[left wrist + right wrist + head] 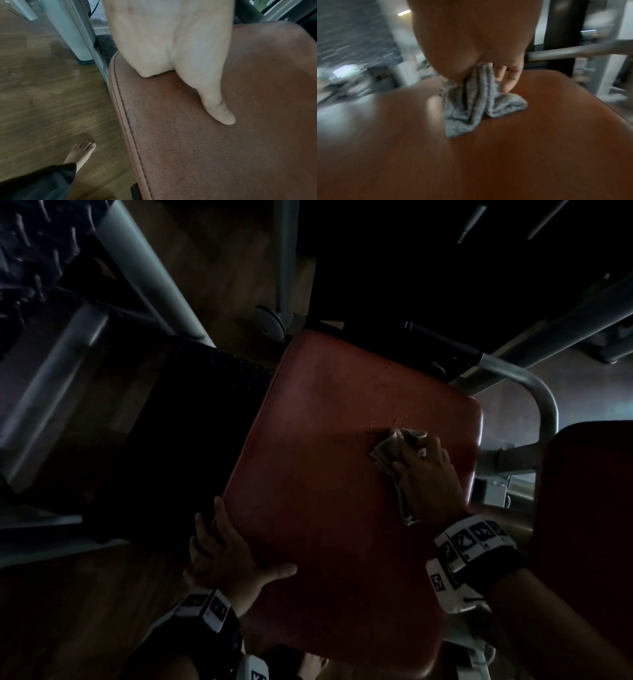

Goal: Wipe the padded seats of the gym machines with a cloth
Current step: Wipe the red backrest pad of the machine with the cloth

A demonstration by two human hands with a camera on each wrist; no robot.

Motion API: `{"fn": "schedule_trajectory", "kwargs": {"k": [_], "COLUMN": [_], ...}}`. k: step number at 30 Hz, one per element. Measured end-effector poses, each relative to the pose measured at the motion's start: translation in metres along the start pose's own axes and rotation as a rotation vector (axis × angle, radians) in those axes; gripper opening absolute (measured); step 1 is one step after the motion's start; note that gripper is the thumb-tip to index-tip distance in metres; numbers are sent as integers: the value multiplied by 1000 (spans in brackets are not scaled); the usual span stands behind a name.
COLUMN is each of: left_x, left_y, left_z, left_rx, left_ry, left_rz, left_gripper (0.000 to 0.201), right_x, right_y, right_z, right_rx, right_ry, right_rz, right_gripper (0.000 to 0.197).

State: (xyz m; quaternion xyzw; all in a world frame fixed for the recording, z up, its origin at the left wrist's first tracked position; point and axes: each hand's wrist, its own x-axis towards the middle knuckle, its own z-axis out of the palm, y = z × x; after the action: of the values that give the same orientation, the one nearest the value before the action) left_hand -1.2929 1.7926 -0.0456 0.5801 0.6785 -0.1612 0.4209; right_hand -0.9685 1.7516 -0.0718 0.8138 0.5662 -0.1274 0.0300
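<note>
Right hand: fingers bunched around the crumpled grey terry cloth, pressing it mid-seat. Left hand: fingers wrapped over the edge of the red-brown padded leatherette seat, thumb flat on top. Wiping apparently underway; near portion probably remaining.

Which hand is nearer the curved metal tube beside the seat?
Right. The right hand holds the cloth on the seat close to the curved metal tube; the left hand grips the seat's opposite edge.
</note>
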Motion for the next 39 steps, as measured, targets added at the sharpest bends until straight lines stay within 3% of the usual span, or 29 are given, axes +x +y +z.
{"fn": "schedule_trajectory", "kwargs": {"k": [2, 5, 6, 10, 11, 14, 16, 20, 21, 25, 26, 30, 31, 35, 36, 38, 39], "left_x": [0, 0, -1, -3, -3, -3, -3, -2, -1, -2, -3, -3, -3, -4, -3, -2, -2], "left_y": [-1, -2, -1, 2, 2, 3, 4, 2, 1, 2, 3, 5, 6, 5, 4, 3, 3], "left_z": [0, 1, 0, -1, -1, 0, 1, 3, 3, 2, 2, 3, 3, 2, 2, 2, 2], "left_rx": [-20, -25, -21, -12, -10, -13, -19, -39, -38, -44, -41, -36, -37, -42, -27, -9, -13], "left_ry": [10, 15, 14, 4, 6, 17, 21, 26, 27, 25, 28, 35, 32, 28, 36, 39, 36], "left_rz": [7, 6, 5, 5, 5, -3, -6, -2, -3, -5, -4, -4, -4, -7, -4, -5, -6], "left_gripper": [162, 162, 162, 161, 162, 162, 162, 162, 162, 163, 163, 163, 162, 161, 161, 162, 162], "right_x": [-3, -12, -10, 3, 3, -6, -6, 4, 3, -4, 0, 14, 13, -3, -1, 11, 18], "right_y": [-11, -23, -19, -3, -9, -28, -21, -10, -17, -31, -25, -13, -22, -56, -52, -38, -30], "right_z": [-6, -9, -9, -11, -12, -7, -7, -9, -8, 2, -1, -8, -7, 9, 12, 9, 7], "right_rx": [68, 36, 22, 45, 48, 57, 44, 127, 112, -2, 10, 161, 125, -11, -38, -45, -29], "right_ry": [39, -7, -11, 28, 30, -30, -41, 36, 37, -77, -51, 74, 61, -57, -80, -55, -26], "right_rz": [9, -264, -291, 61, 64, -255, -337, 50, 20, -394, -375, 70, 49, -445, -498, -421, -302], "right_gripper": [52, 50, 49, 53, 53, 50, 53, 53, 53, 56, 55, 53, 53, 63, 64, 58, 54]}}
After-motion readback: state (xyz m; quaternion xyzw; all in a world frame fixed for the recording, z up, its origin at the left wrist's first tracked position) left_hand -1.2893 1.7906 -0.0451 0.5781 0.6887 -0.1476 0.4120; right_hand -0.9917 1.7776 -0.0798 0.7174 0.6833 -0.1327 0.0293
